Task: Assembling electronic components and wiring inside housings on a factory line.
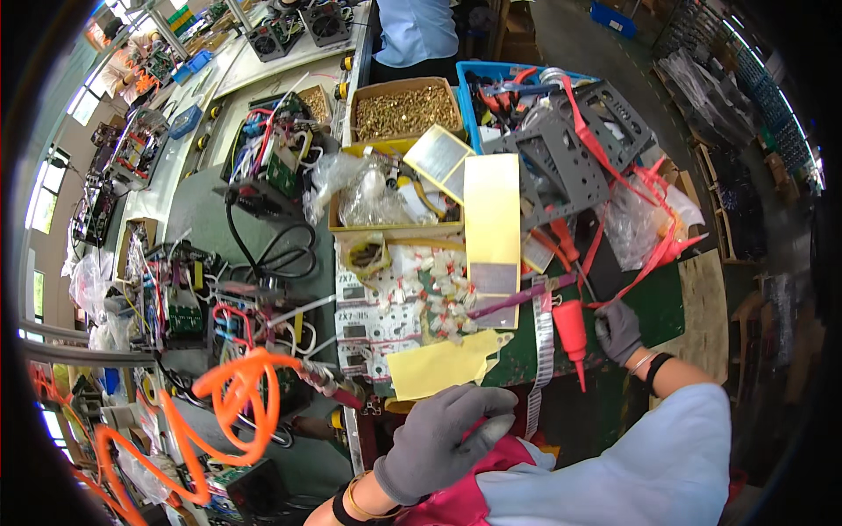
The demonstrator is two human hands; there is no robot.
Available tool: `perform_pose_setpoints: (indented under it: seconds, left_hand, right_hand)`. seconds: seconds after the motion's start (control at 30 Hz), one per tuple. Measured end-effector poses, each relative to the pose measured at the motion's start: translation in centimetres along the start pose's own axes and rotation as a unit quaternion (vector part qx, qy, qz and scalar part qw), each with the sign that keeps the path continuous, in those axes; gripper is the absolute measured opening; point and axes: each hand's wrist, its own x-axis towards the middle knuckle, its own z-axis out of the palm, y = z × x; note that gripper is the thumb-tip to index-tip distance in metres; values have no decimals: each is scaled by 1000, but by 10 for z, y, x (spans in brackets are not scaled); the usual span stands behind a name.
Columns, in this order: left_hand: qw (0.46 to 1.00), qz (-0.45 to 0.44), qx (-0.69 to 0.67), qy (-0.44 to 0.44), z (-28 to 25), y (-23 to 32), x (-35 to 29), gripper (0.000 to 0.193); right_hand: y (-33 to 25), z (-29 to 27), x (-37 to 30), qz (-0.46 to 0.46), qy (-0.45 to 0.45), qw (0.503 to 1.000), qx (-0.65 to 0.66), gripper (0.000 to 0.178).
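My left hand (449, 441), in a grey glove, is raised in front of my body at the bench's near edge. Its fingers are loosely bent, the thumb stands apart from them, and I see nothing held. To the right, my right hand (619, 333), also gloved, has its fingers curled down at the green bench top. A red ribbon (647, 267) and the thin shaft of an orange-handled screwdriver (564, 239) run to its fingertips; what lies inside the grip is hidden. Just left of that hand lies a red squeeze bottle (570, 329) with a pointed nozzle.
Yellow sticker sheets (491, 206), a torn yellow paper (438, 364) and printed labels (373, 320) cover the middle. Behind are a box of brass-coloured screws (405, 110), a blue tool crate (469, 83) and grey metal panels (561, 167). An orange coiled hose (237, 394) hangs at left.
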Motion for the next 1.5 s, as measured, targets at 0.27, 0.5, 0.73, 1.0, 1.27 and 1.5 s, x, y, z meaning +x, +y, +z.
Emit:
perform_pose_setpoints:
  seconds: [0.27,0.5,0.73,1.0,1.27,1.5]
  left_hand:
    - [998,-24,56,1,-51,23,76,17]
    - [972,-31,217,80,-63,11,154,20]
    - [944,8,287,160,-62,-14,268,28]
    - [921,-18,389,-9,-68,-42,346,53]
    - [932,18,362,23,-92,-54,349,35]
    - [841,-136,518,-80,-88,-64,410,29]
  right_hand:
    - [2,-8,9,31,-48,998,-13,21]
    - [-6,-130,126,-18,-354,931,83,17]
    - [21,-143,341,-101,-154,978,99,16]
    - [33,-32,457,-233,-339,912,-15,28]
    - [55,-47,425,-265,-345,900,-15,17]
    - [62,-57,420,-228,-337,913,31,15]
